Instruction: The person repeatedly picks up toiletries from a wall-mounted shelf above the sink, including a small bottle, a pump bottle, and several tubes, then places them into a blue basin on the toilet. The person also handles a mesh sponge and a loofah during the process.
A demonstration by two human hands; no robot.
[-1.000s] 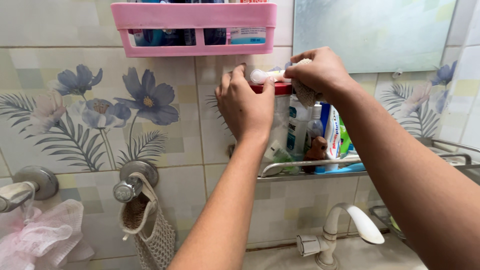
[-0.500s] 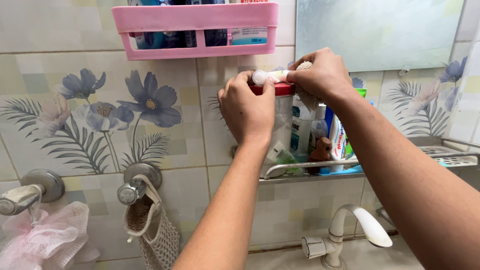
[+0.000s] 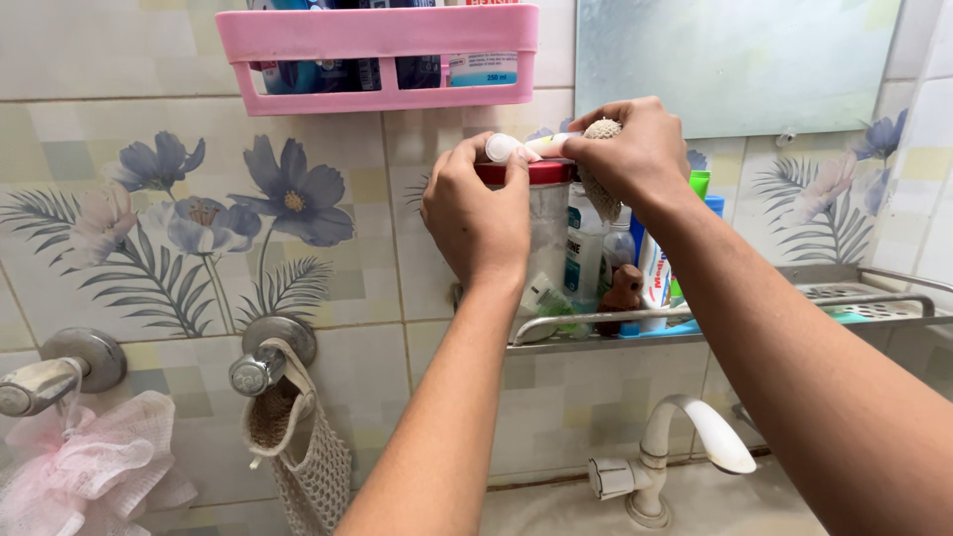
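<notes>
Holding as before, both hands (image 3: 476, 218) (image 3: 630, 149) grip the tube (image 3: 521, 147).

Wall: pale tiles (image 3: 129, 50) in cream and soft green squares, with a band of blue and pink flowers (image 3: 228, 213) and grey fern leaves.
Mirror: a mirror (image 3: 735, 60) hangs upper right, its face dull and misty.
Upper rack: a pink plastic basket (image 3: 382, 35) is fixed high on the wall.
Shelf: a metal rail shelf (image 3: 864, 308) runs along the right, below the mirror.
Taps: two chrome taps (image 3: 263, 362) stick out low on the left; a white curved spout (image 3: 695, 437) stands low on the right.
Hanging: a pink mesh sponge (image 3: 84, 471) and a knitted pouch (image 3: 303, 467).
Light: soft, even daylight.
</notes>
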